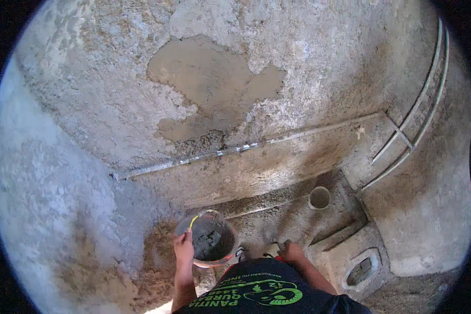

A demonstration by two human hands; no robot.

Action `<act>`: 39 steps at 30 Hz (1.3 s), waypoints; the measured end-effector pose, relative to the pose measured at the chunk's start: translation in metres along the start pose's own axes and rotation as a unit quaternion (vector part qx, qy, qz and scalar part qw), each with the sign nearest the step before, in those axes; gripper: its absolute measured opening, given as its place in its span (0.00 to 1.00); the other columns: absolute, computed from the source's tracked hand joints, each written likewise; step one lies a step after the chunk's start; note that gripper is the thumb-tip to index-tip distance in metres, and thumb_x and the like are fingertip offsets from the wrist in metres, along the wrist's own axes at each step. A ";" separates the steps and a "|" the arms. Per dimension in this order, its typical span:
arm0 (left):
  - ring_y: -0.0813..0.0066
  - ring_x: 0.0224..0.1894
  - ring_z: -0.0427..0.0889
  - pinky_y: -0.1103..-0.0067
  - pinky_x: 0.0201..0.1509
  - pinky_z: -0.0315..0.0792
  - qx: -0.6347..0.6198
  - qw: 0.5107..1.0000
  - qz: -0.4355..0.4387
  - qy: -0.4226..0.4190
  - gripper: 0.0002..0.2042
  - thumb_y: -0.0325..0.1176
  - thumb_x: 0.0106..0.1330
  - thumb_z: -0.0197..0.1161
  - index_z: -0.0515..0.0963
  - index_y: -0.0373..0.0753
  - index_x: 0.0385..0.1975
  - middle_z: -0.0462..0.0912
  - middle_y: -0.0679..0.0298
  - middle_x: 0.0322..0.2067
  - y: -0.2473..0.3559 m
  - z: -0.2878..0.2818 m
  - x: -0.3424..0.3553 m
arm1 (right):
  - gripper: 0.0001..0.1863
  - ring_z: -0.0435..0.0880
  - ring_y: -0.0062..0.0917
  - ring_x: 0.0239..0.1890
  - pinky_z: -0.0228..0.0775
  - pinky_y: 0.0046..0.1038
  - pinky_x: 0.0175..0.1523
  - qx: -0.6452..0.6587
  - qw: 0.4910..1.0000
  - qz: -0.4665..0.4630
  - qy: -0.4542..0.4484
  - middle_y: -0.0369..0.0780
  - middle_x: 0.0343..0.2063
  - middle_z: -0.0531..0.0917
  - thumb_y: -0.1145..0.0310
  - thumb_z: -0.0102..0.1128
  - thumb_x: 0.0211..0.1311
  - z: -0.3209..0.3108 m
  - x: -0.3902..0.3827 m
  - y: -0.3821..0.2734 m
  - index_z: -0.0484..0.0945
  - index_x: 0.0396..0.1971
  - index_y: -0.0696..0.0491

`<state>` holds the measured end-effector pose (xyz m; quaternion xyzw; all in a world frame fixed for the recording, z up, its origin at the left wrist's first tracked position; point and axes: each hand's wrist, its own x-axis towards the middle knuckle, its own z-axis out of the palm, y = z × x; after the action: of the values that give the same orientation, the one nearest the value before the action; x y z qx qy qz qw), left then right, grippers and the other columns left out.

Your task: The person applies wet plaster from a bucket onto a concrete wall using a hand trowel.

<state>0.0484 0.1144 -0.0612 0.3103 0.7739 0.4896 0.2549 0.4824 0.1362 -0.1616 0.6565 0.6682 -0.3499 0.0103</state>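
My left hand [183, 245] grips the near rim of a round bucket [230, 252] filled with wet grey mortar, held low in front of me. My right hand [290, 252] hangs lower right of the bucket, fingers curled around a small dark tool that is mostly hidden. Above, a fresh brown patch of wet plaster [209, 83] covers part of the rough grey wall. My dark shirt fills the bottom middle.
A thin pipe [246, 147] runs across the wall under the plaster patch. Two more pipes [424, 104] climb the right wall. A round pipe opening [319, 197] sits in the concrete floor, and a squat toilet pan [362, 268] lies at lower right.
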 end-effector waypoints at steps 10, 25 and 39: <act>0.81 0.21 0.56 0.72 0.25 0.53 0.025 0.999 0.029 0.037 0.24 0.40 0.69 0.61 0.64 0.32 0.14 0.56 0.70 0.14 0.107 0.075 -0.077 | 0.29 0.82 0.49 0.46 0.74 0.47 0.51 -0.041 0.999 -0.003 -0.022 0.51 0.42 0.84 0.46 0.66 0.53 -0.118 -0.029 0.062 0.79 0.48 0.51; 0.79 0.18 0.59 0.71 0.23 0.59 0.083 0.994 0.050 0.042 0.25 0.44 0.69 0.61 0.69 0.30 0.16 0.58 0.63 0.12 0.170 0.151 -0.163 | 0.32 0.82 0.50 0.48 0.74 0.46 0.53 -0.047 0.997 -0.038 0.051 0.54 0.42 0.84 0.48 0.69 0.52 -0.192 -0.029 0.196 0.78 0.51 0.55; 0.65 0.15 0.64 0.69 0.24 0.62 0.146 0.972 0.180 0.043 0.25 0.42 0.68 0.62 0.69 0.30 0.13 0.63 0.54 0.10 0.142 0.141 -0.160 | 0.29 0.84 0.49 0.41 0.76 0.44 0.47 0.025 0.990 -0.137 -0.031 0.51 0.36 0.85 0.50 0.71 0.51 -0.169 -0.016 0.145 0.76 0.48 0.53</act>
<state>0.2881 0.1281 0.0282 0.4568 0.7789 0.4219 0.0810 0.6879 0.1882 -0.0920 0.5475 0.7424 -0.3847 -0.0329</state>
